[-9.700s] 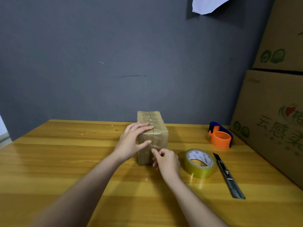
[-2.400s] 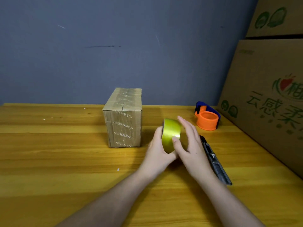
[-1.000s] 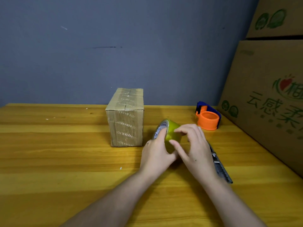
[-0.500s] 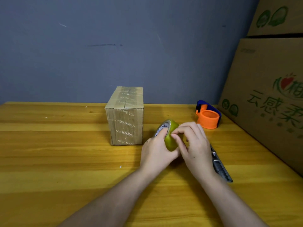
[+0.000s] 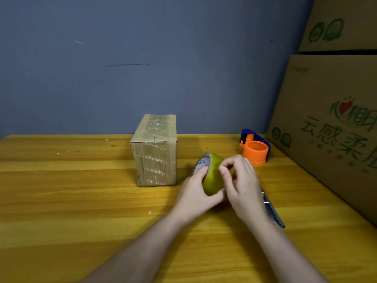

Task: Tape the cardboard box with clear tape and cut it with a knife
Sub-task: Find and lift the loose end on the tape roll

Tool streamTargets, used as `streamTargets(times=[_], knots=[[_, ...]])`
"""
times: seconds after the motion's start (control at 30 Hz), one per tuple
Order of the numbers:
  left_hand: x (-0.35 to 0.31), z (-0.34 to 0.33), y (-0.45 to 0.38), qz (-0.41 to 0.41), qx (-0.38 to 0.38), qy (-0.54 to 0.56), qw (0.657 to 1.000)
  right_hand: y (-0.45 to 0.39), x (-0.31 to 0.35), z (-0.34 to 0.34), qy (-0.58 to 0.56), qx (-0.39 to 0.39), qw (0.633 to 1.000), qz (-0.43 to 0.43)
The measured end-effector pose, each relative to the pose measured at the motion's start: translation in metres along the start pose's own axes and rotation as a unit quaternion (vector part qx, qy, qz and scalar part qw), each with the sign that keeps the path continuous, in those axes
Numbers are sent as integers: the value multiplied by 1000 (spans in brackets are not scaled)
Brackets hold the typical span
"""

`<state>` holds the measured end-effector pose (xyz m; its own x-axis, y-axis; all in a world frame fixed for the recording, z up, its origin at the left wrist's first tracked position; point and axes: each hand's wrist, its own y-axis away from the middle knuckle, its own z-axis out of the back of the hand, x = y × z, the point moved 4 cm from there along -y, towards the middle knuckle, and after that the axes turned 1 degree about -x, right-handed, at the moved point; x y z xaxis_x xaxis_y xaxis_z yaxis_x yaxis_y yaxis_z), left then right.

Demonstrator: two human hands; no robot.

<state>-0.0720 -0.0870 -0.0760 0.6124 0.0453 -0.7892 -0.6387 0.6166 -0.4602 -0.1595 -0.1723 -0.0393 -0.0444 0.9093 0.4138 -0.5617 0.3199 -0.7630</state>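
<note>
1. Against the right edge, stacked cartons [image 5: 334, 119] carry green Chinese characters and a red heart logo.
2. On the table [image 5: 61, 201] stands the box [image 5: 155, 152], already taped, with "IDEAMAN" printed repeatedly along the tape.
3. Left hand [image 5: 195, 193] grips the tape roll [image 5: 212, 176] just right of the box; its core label is unreadable.
4. Right hand [image 5: 242, 184] pinches at the roll's surface.
5. An orange dispenser [image 5: 255, 150] sits behind.
6. Beneath the right wrist lies the knife [image 5: 273, 211], partly hidden.
</note>
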Motion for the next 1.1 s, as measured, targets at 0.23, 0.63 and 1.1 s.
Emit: streamTargets(times=[0.23, 0.63, 1.1], knots=[[-2, 3, 6, 0, -14, 7, 1000, -3, -5, 2, -88, -3, 995, -55], [-17, 22, 26, 3, 31, 30, 999, 4, -6, 7, -8, -37, 993, -112], [-31, 29, 16, -3, 30, 42, 999, -11, 30, 35, 196, 41, 977, 76]])
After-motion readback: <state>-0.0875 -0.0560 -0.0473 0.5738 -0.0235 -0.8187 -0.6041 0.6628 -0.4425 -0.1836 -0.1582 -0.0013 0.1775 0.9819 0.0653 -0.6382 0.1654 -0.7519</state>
